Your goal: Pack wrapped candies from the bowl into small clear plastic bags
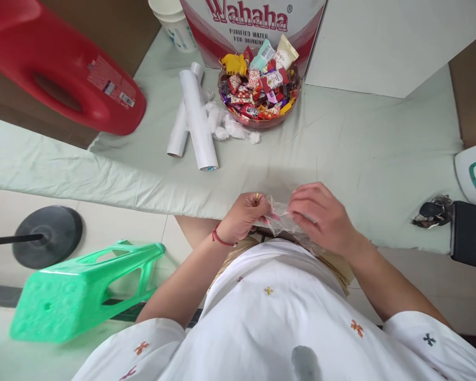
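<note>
Clear plastic stretches left to right at the near edge of the table. The left hand pinches one end; the right hand, fingers half curled, touches the other, its grip unclear.

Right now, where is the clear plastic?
In the head view, the clear plastic is right of centre, between the left hand and right hand, by the near edge of the table.

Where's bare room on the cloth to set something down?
Widest patch: between the candy bowl, white box and phone. Smaller one: between the red jug and tubes. Crowded: where the bowl, tubes and white clumps bunch together, and the near edge at the left hand, right hand and plastic.
</note>
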Available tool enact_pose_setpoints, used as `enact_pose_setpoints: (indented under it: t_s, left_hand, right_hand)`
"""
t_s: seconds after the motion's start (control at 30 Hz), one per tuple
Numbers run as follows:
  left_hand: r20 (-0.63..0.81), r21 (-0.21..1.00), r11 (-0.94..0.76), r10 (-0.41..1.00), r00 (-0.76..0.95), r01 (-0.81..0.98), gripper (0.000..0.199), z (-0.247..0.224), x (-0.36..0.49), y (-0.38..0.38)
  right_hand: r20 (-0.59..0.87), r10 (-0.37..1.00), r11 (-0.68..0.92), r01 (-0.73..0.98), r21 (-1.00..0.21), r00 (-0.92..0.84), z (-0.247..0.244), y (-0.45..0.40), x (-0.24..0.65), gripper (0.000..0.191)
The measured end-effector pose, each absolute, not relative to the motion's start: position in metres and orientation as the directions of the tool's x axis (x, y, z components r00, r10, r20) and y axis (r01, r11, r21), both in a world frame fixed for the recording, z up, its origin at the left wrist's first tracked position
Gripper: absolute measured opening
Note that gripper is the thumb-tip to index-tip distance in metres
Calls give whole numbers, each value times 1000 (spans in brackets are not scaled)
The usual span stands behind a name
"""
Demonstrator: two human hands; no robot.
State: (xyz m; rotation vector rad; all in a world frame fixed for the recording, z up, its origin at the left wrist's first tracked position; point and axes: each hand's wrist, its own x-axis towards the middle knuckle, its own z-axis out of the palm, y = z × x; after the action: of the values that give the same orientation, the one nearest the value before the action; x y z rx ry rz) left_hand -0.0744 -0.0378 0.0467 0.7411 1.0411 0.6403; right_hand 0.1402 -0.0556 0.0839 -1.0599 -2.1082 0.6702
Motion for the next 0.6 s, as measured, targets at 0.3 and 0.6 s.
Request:
enact_pose_setpoints:
  t_s: [0.3,0.6]
  left_hand:
    - [-496,803,596,686,532,-20,33,41,-79,-42]
    - [-452,849,507,843,293,-147,21,37,-75,-50]
  right_hand:
    - [-93,996,-89,289,-953,-2,89,-27,154,24]
    - [-54,981,-111,307,-945,189,54,-8,164,20]
